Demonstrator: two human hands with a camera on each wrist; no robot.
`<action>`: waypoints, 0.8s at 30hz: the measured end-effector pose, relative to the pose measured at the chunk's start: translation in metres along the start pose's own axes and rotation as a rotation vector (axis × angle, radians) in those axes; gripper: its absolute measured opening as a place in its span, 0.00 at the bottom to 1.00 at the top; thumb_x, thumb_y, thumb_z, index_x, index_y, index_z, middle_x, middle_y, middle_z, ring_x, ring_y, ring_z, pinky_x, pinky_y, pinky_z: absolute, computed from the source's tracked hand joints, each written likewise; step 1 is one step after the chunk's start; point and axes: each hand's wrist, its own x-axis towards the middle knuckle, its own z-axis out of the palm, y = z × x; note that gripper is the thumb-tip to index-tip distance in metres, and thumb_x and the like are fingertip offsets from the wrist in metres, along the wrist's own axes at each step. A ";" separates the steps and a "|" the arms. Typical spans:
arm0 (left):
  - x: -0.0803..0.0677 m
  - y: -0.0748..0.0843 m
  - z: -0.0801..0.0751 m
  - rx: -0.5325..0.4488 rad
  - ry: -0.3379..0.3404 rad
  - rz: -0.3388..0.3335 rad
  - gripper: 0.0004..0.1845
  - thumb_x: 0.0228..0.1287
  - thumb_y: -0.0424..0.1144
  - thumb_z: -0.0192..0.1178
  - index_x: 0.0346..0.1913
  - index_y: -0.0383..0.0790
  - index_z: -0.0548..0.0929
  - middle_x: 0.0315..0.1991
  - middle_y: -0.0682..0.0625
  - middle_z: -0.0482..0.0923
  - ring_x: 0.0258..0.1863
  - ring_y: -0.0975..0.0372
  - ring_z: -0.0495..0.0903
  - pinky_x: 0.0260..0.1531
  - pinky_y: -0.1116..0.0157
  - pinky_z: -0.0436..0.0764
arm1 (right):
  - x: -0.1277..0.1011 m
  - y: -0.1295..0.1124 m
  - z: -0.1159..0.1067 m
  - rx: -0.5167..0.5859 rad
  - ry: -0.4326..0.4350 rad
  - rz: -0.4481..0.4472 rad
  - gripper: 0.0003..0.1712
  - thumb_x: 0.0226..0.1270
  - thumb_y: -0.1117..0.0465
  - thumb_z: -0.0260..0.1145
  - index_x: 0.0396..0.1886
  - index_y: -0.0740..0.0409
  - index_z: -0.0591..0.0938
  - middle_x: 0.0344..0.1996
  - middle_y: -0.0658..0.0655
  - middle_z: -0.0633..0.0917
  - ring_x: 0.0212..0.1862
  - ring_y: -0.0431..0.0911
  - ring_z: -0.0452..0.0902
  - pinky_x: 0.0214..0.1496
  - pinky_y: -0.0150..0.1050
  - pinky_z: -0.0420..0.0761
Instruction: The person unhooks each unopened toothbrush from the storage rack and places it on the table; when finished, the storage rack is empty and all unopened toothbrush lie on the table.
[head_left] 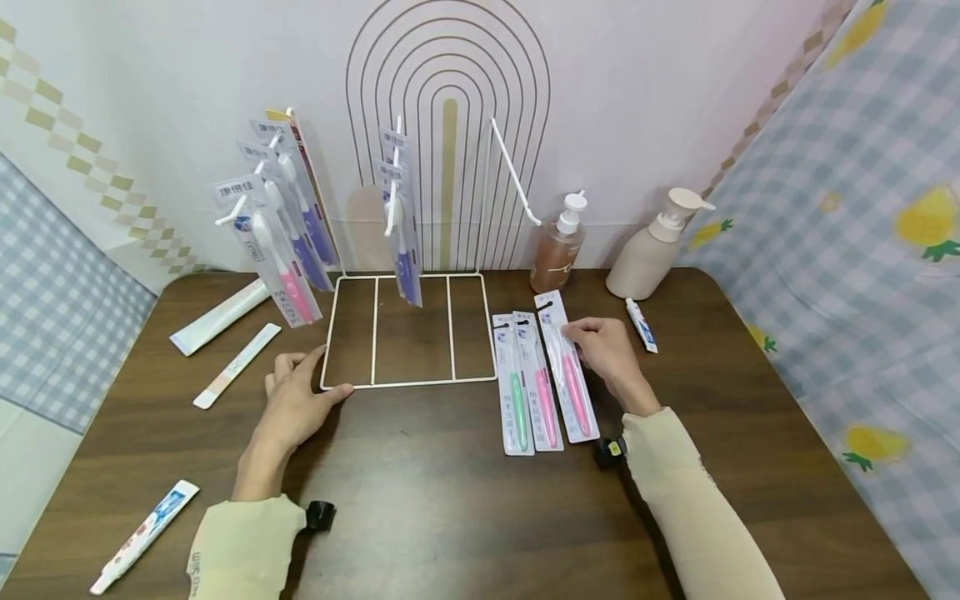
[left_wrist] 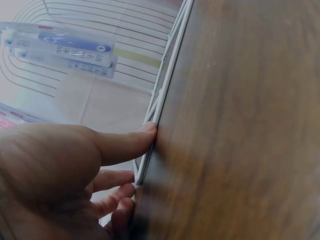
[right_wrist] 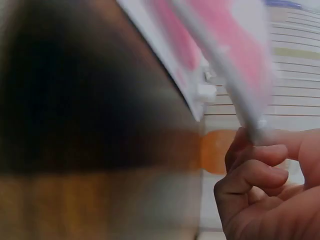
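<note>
My left hand (head_left: 295, 402) holds the near left corner of a white wire display rack (head_left: 405, 384), thumb on the front bar and fingers by the left side. In the left wrist view the thumb (left_wrist: 127, 145) presses the wire. My right hand (head_left: 606, 350) pinches the right edge of a packaged pink toothbrush (head_left: 573, 387). That pack is tilted and blurred in the right wrist view, held between thumb and curled fingers (right_wrist: 255, 175). To its left lie another packaged pink toothbrush (head_left: 545, 400) and a packaged green toothbrush (head_left: 517, 408), close side by side.
Packaged toothbrushes hang on the rack's left hook (head_left: 231, 212) and middle hook (head_left: 389, 218); the right hook (head_left: 517, 179) is bare. Two pump bottles, one amber (head_left: 557, 254) and one beige (head_left: 645, 254), stand behind. Toothpaste tubes (head_left: 146, 533) and a slim box (head_left: 237, 365) lie left, a small tube (head_left: 641, 325) right.
</note>
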 end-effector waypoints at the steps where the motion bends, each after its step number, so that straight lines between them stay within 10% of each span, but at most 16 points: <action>1: 0.000 0.000 0.000 0.000 0.000 0.001 0.48 0.81 0.48 0.72 0.91 0.32 0.61 0.79 0.27 0.58 0.69 0.32 0.58 0.68 0.32 0.68 | 0.000 0.003 0.001 -0.008 -0.006 0.012 0.21 0.87 0.58 0.66 0.63 0.71 0.90 0.28 0.43 0.81 0.30 0.36 0.73 0.33 0.32 0.76; 24: -0.001 0.001 -0.003 0.008 -0.010 0.005 0.47 0.80 0.49 0.71 0.91 0.32 0.62 0.77 0.27 0.59 0.69 0.32 0.58 0.68 0.31 0.68 | 0.002 0.021 0.006 -0.058 -0.047 0.091 0.20 0.87 0.56 0.67 0.62 0.68 0.90 0.28 0.46 0.81 0.27 0.36 0.74 0.31 0.32 0.75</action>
